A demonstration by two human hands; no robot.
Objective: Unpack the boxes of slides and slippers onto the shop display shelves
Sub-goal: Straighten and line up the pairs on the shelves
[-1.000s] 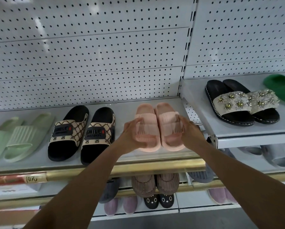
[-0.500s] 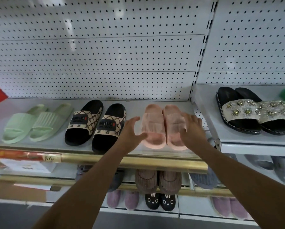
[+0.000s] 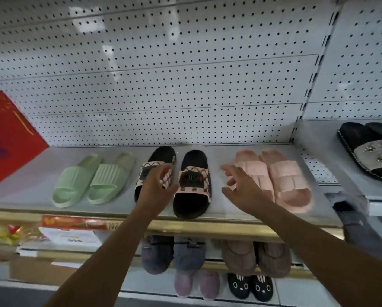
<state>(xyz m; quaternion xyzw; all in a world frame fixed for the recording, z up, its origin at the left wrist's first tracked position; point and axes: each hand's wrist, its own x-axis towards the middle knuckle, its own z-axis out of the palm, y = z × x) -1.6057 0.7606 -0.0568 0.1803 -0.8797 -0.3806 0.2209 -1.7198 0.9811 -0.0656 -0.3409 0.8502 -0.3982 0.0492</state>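
Note:
A pink pair of slides (image 3: 283,178) rests on the grey display shelf (image 3: 216,156), toes toward me. Left of it stands a black pair with patterned straps (image 3: 193,185), and further left a pale green pair (image 3: 92,178). My left hand (image 3: 158,188) hovers over the left black slide, fingers curled by its strap and hiding most of it. My right hand (image 3: 241,187) floats in the gap between the black pair and the pink pair, fingers spread, holding nothing.
A gold rail (image 3: 207,228) edges the shelf front. A red box (image 3: 8,138) leans at the far left. Black jewelled slides (image 3: 374,151) sit on the higher right shelf. Below are grey, brown (image 3: 254,255), pink and black cat-face slippers (image 3: 250,285). Perforated white panels back the shelves.
Both hands have let go of the pink pair and moved left; the left hand now reaches the black patterned slide. The view has swung left, revealing the red box.

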